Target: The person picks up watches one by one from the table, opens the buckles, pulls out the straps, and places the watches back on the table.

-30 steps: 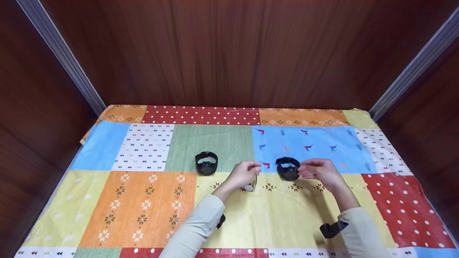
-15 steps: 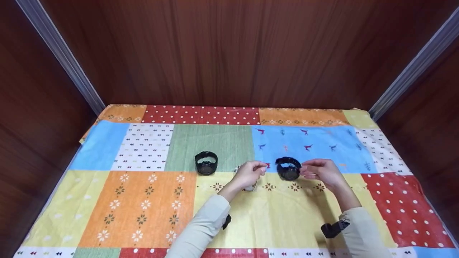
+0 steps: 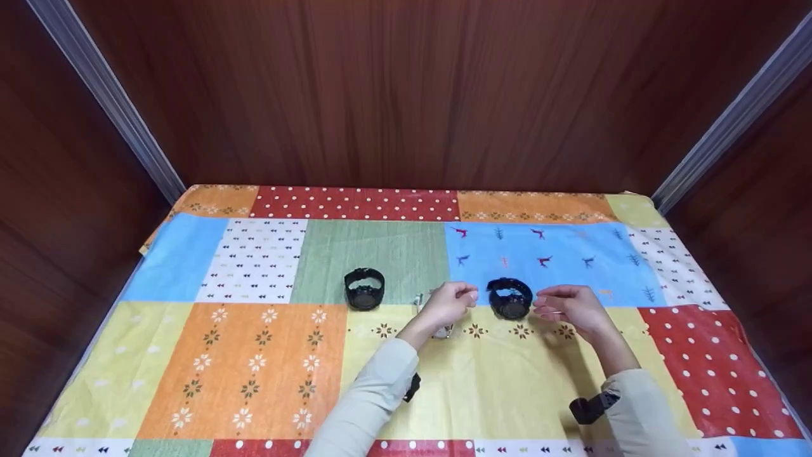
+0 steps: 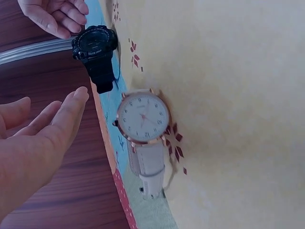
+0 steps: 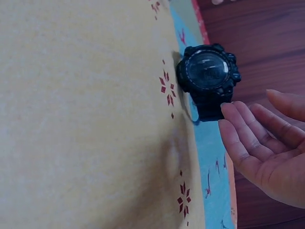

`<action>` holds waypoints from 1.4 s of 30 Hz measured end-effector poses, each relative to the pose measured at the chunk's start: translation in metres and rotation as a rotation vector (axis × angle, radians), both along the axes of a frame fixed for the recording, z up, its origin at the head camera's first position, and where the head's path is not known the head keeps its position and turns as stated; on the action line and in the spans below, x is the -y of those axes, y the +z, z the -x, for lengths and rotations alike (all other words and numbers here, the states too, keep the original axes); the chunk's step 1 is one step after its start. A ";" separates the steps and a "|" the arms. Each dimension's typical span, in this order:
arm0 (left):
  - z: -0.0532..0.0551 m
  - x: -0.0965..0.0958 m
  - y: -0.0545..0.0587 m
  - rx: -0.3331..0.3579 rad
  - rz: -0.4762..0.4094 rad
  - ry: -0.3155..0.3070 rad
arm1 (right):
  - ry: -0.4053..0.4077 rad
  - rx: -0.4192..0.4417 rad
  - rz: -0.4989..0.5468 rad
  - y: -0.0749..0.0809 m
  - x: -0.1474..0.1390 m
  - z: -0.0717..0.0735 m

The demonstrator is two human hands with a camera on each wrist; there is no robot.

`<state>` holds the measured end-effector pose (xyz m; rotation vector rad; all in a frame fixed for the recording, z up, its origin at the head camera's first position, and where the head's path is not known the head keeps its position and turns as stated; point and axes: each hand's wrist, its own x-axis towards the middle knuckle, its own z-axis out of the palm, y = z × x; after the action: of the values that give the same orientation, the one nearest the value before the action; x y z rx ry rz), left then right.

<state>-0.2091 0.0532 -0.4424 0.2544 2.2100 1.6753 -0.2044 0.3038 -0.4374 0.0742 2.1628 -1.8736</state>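
A wristwatch with a white dial, rose-gold case and pale strap (image 4: 143,117) stands on the cloth, partly hidden by my left hand (image 3: 446,304) in the head view. That hand hovers between it and a chunky black digital watch (image 3: 510,307). In the left wrist view its fingers (image 4: 64,119) are fairly straight and hold nothing. My right hand (image 3: 574,311) is just right of the same black watch, its fingertips close to the band. The right wrist view shows its fingers (image 5: 245,138) loosely bent, with nothing in them, beside the black watch (image 5: 207,71).
Another black watch (image 3: 365,297) stands farther left on the green patch. A patchwork tablecloth (image 3: 254,368) covers the table. Dark wooden panels (image 3: 406,95) rise behind and at both sides. Small black devices (image 3: 590,406) are strapped at the sleeves.
My left hand has moved right, away from the pale-strapped watch, which stays in place. My right hand has shifted slightly right, off the black watch's edge.
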 end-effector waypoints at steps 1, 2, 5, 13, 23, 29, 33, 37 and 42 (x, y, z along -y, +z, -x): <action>0.001 -0.002 0.000 -0.003 0.006 0.002 | 0.001 0.004 -0.002 -0.001 0.000 0.000; 0.002 -0.004 0.000 -0.013 0.020 0.003 | 0.000 0.006 -0.004 -0.002 -0.001 0.000; 0.004 -0.010 -0.001 -0.035 0.050 0.001 | -0.004 0.011 -0.007 -0.004 -0.001 0.000; 0.005 -0.025 -0.007 -0.024 0.069 -0.003 | -0.019 0.003 -0.058 -0.010 -0.001 0.001; 0.004 -0.038 -0.021 -0.043 0.145 -0.011 | -0.026 0.032 -0.057 -0.017 -0.004 0.001; 0.005 -0.041 -0.023 -0.028 0.117 -0.018 | 0.021 0.020 0.068 -0.026 -0.006 0.004; 0.006 -0.042 -0.024 -0.045 0.126 -0.010 | 0.034 0.023 0.107 -0.041 -0.014 0.011; 0.007 -0.043 -0.026 -0.055 0.141 -0.005 | 0.016 0.022 0.070 -0.042 -0.012 0.012; 0.007 -0.045 -0.029 -0.033 0.128 -0.010 | 0.010 0.016 0.057 -0.046 -0.011 0.012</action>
<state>-0.2161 0.0981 -0.4715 0.2609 2.3249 1.5269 -0.2162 0.3151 -0.4835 0.0663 2.0943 -1.9206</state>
